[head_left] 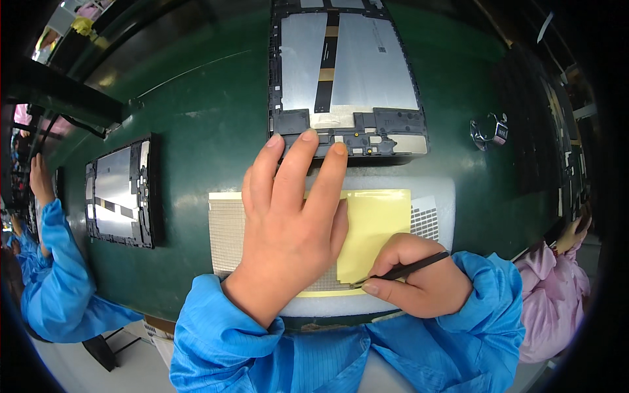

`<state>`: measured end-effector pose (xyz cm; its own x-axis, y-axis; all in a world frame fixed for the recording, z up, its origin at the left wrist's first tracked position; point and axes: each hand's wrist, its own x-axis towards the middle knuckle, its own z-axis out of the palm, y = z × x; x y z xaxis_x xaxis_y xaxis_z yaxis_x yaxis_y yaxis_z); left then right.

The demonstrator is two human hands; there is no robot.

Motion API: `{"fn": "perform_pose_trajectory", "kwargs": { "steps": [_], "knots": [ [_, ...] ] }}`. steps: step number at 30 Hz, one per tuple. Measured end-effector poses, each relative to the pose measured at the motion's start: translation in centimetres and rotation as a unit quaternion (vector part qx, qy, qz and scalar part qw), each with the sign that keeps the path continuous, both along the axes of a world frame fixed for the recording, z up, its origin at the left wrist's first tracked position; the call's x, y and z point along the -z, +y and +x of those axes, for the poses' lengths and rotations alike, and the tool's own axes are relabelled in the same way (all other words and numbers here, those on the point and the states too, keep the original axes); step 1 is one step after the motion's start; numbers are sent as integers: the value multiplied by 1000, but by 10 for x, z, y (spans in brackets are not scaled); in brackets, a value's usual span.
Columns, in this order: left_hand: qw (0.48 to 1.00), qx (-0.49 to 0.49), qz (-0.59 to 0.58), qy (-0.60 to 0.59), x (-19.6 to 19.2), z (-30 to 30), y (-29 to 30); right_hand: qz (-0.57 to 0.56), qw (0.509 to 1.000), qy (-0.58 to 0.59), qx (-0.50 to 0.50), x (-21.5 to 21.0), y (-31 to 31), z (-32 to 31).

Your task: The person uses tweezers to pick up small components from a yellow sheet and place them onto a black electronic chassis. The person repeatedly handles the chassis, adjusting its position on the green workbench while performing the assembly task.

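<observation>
My left hand [288,209] lies spread above a sheet of small grid pieces [226,236], its fingertips at the near edge of a black panel frame [413,124] with a silver back. Whether the fingertips press on the frame, I cannot tell. Between the fingers of my right hand [419,278] is a pair of slim black tweezers [419,264]. Their tip meets the lower left corner of a yellow backing paper [377,216], which covers part of the grid sheet. Both lie on a white foam pad [445,203]. The left palm hides the middle of the sheet.
A second panel frame [118,190] lies on the green table [190,144] to the left. A wristwatch [490,131] is at the right, with a dark stack of frames [537,131] beyond. Co-workers sit on both sides, in a blue sleeve [62,268] and a pink sleeve [550,295].
</observation>
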<state>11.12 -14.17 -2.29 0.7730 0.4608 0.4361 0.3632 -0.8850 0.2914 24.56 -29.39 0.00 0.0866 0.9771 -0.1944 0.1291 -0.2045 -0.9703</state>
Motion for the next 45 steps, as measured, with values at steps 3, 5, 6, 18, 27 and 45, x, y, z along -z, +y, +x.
{"fn": "perform_pose_trajectory", "kwargs": {
  "steps": [3,5,6,18,27,45],
  "knots": [
    [1000,2,-2,7,0,0,0,10,1000,-1,-1,1,-1,1],
    [1000,2,-16,9,-1,0,0,1,1000,3,-5,1,-1,1],
    [1000,3,-20,7,-2,1,0,-2,1000,2,-7,1,-1,2],
    [989,61,-113,-70,-1,-3,11,177,952,142,206,-14,26,42],
    [996,35,-78,-3,-10,-1,4,130,976,60,161,-27,75,74],
    [998,31,-57,-1,-8,-2,2,184,975,-83,96,-21,73,70]
  ]
}}
